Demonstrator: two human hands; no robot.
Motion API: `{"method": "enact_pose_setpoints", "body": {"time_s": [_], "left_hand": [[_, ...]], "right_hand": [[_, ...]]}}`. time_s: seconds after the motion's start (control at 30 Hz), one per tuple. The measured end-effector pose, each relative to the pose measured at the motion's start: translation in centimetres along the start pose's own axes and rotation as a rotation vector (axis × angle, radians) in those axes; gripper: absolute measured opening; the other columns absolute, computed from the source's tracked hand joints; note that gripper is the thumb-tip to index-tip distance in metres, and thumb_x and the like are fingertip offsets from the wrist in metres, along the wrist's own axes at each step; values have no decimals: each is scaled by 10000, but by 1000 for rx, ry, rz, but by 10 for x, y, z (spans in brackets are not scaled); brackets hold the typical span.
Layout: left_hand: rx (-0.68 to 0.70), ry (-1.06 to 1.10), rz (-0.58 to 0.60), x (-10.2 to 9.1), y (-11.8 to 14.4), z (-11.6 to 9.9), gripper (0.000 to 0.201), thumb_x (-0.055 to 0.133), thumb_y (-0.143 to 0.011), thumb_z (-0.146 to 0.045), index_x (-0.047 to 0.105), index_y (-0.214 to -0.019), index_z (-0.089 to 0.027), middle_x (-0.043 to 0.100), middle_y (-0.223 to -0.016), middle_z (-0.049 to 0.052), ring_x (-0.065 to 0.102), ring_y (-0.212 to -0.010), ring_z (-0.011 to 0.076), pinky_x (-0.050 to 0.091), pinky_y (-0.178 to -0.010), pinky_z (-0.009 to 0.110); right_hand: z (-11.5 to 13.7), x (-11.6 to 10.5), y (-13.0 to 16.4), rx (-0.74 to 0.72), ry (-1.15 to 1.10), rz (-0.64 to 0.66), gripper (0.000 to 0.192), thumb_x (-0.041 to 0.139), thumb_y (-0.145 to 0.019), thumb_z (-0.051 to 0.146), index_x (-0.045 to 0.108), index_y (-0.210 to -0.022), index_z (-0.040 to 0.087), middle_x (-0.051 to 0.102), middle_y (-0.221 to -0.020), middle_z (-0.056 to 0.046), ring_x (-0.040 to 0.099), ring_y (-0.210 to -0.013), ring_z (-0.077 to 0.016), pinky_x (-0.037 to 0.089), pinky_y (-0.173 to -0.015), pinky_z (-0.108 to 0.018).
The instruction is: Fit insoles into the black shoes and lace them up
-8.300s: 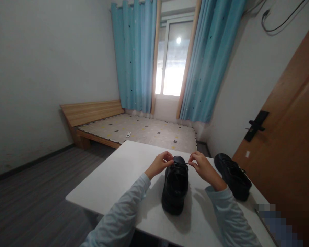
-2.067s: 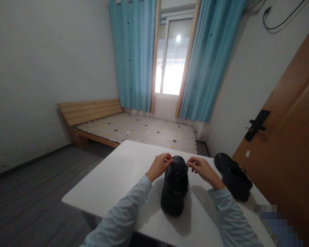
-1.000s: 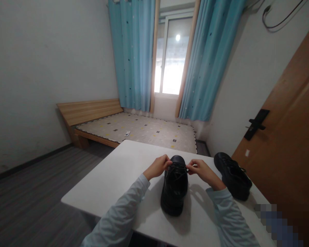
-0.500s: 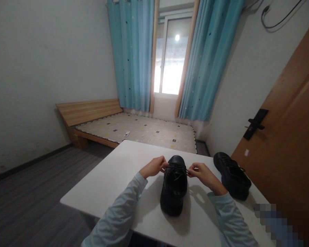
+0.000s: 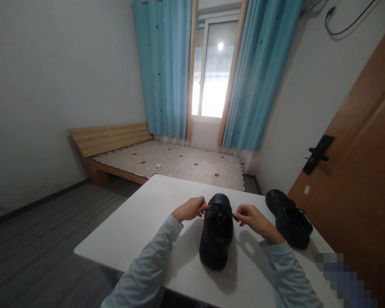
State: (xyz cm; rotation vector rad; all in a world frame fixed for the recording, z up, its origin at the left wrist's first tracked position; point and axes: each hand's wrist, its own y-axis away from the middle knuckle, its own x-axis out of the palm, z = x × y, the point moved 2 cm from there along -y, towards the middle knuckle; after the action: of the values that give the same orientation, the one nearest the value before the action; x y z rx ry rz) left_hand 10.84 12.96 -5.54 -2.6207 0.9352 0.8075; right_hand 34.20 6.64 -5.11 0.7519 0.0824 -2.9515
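A black lace-up shoe (image 5: 215, 248) stands on the white table (image 5: 141, 231), its toe pointing away from me and its heel near. On its left side my left hand (image 5: 194, 208) is closed, pinching a black shoelace (image 5: 211, 208) at the fingertips. Across the shoe, my right hand (image 5: 248, 216) pinches the lace on the other side, thumb and forefinger together. The lace is drawn out sideways between the hands over the shoe's tongue. A second black shoe (image 5: 290, 220) rests at the table's right edge, beyond my right hand.
Past the table is a bed with a patterned mattress (image 5: 179, 160), on which a white remote (image 5: 158, 167) lies. Blue curtains (image 5: 167, 68) flank the window (image 5: 215, 72). A wooden door (image 5: 356, 171) with a black handle (image 5: 318, 155) is at the right.
Both hands stay at the shoe's sides, still pinching the lace. They have shifted only very slightly, and both shoes stand where they were.
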Motion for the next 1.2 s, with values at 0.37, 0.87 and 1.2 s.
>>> {"method": "enact_pose_setpoints", "body": {"time_s": [0.37,0.87,1.2], "left_hand": [[189,-106,-289,1,-5,-20,161,500,-831,-289,595,-876,-168,647,-821,24,587,-748,128,452,-679,229],[175,-128,-278,10,-14,-35,274,648,-720,-425,709,-769,-162,663,-714,14,567,-665,121,405,-623,203],[243,-139,-344,11,-10,-40,224,607,-762,-372,662,-727,-158,603,-715,8,537,-695,129,393,-635,208]], "right_hand": [[9,-2,-7,-74,-99,-3,288,678,-660,402,549,-680,145,578,-580,4,517,-492,-96,420,-444,-219],[26,23,-25,-47,132,-205,459,519,-723,603,515,-570,171,497,-489,21,468,-475,-108,348,-433,-219],[32,28,-25,-52,-23,-143,380,620,-647,525,529,-565,165,474,-496,32,438,-471,-101,329,-425,-217]]}}
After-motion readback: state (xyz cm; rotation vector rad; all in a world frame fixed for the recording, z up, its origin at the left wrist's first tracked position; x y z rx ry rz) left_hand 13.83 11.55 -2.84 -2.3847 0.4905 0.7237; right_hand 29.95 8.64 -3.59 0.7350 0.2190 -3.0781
